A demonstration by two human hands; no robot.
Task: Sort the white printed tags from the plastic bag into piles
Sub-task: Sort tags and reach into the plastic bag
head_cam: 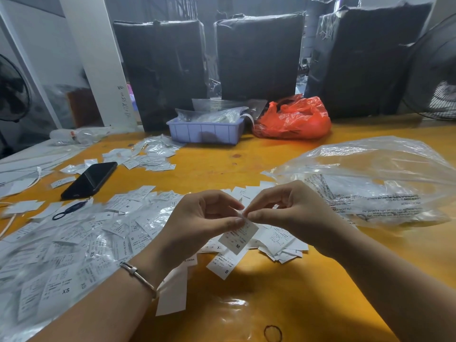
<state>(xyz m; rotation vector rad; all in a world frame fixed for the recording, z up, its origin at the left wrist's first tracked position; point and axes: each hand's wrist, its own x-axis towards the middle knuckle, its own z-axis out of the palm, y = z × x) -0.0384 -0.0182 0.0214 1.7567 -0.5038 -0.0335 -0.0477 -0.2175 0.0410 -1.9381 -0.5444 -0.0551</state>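
White printed tag (238,236) marked M hangs between both hands, its top edge pinched by the left hand (199,218) and the right hand (291,208), fingertips meeting above the yellow table (283,287). Loose tags (81,243) spread under and beyond the left hand; the clear plastic bag (375,183) lies just beyond the right hand.

Bare forearms, no sleeves; thin silver bangle (138,275) with small clasp on left wrist.
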